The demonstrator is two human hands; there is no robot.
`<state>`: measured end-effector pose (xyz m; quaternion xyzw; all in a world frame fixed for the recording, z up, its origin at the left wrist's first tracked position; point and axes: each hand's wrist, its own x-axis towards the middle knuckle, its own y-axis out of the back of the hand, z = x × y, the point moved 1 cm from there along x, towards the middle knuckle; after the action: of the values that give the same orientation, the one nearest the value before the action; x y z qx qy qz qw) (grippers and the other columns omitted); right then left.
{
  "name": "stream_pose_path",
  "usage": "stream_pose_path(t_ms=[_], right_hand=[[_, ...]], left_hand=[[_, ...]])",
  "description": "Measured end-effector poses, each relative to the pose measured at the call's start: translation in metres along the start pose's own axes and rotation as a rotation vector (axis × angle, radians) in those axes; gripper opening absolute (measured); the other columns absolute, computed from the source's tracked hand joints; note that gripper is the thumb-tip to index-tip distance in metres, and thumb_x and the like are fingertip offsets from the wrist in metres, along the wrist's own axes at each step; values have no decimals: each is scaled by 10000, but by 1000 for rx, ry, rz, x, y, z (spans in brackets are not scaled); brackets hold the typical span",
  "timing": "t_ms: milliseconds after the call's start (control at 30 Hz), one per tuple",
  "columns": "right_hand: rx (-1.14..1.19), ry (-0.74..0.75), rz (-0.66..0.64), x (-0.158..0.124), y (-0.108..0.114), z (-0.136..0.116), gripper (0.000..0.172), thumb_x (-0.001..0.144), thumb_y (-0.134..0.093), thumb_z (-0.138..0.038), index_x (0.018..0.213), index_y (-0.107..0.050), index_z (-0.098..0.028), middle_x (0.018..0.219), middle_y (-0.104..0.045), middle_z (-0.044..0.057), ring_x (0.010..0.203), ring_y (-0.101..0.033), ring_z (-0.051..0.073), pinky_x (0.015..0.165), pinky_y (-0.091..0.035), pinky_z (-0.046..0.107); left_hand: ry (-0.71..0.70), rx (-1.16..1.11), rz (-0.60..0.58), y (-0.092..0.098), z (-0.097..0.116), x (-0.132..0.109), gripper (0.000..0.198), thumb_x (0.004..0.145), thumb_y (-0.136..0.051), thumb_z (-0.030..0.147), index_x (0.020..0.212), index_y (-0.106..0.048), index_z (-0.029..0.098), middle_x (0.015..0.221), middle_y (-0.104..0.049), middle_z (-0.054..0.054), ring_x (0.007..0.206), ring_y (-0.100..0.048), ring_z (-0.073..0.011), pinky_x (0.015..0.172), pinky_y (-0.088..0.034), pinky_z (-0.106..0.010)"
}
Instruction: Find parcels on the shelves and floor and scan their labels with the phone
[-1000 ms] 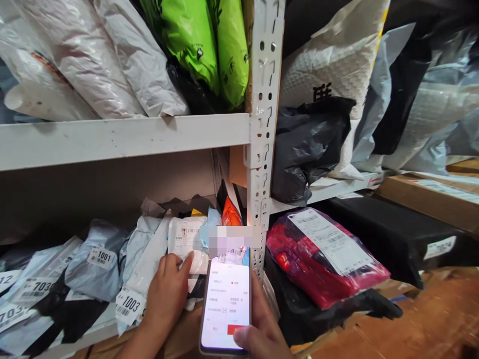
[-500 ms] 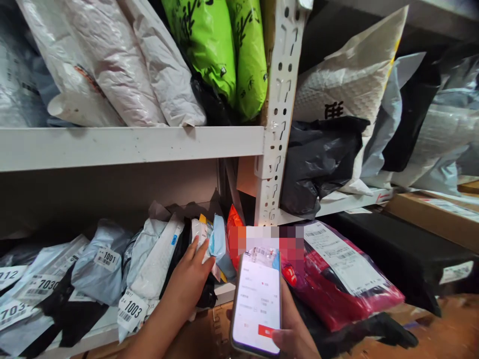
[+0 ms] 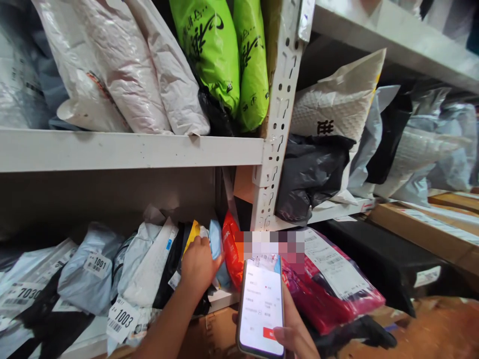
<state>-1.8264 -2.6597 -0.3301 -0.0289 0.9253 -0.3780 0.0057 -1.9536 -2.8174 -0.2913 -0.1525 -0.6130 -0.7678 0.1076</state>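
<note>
My left hand [image 3: 197, 264] reaches into the lower shelf with its fingers curled over a small white parcel [image 3: 204, 232]. Its thumb lies on the side toward a light-blue parcel [image 3: 215, 239]; the fingertips are hidden. A yellow parcel [image 3: 193, 233] stands just behind the knuckles, and a red bag [image 3: 232, 249] leans to the right. In my right hand [image 3: 294, 324] is an upright smartphone [image 3: 261, 304], its screen lit toward me. The thumb of that hand rests on a red button low on the screen.
Labelled grey and white mailers [image 3: 100, 264] fill the lower shelf on the left. A white perforated post [image 3: 275, 144] rises behind the phone. On the upper shelf [image 3: 130, 149] stand white and green bags [image 3: 209, 55]. A magenta parcel [image 3: 337, 289] and cardboard box [image 3: 422, 229] lie right.
My left hand has curled its spread fingers down over the white parcel, and more of the yellow one shows. The view has shifted slightly, while the phone stays in my right hand.
</note>
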Motion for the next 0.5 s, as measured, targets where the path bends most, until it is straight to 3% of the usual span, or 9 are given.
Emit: stream_pose_path(t_ms=[100, 233, 500], right_hand=[[-29, -9, -12, 2, 6, 2, 1147, 586, -747, -275, 1501, -57, -228, 1208, -686, 136, 1003, -680, 353, 720, -541, 407], [-74, -10, -27, 6, 9, 6, 1221, 553, -774, -282, 1493, 1, -210, 1108, -727, 141, 825, -722, 344, 653, -546, 407], [-23, -24, -98, 8, -5, 16, 1163, 562, -693, -150, 1462, 31, -281, 1042, -747, 81, 690, -721, 253, 511, -496, 283]], left_hand=[[-16, 74, 64, -6, 4, -3, 402, 886, -478, 434, 954, -685, 96, 1001, -618, -168, 896, -640, -285, 765, -494, -362], [-62, 34, 42, -7, -2, -5, 370, 935, -388, 341, 888, -725, 195, 972, -644, -96, 940, -616, -249, 795, -458, -335], [-96, -5, -32, -1, -14, -2, 364, 933, -317, 181, 835, -666, 142, 904, -679, -86, 843, -642, -192, 712, -418, -283]])
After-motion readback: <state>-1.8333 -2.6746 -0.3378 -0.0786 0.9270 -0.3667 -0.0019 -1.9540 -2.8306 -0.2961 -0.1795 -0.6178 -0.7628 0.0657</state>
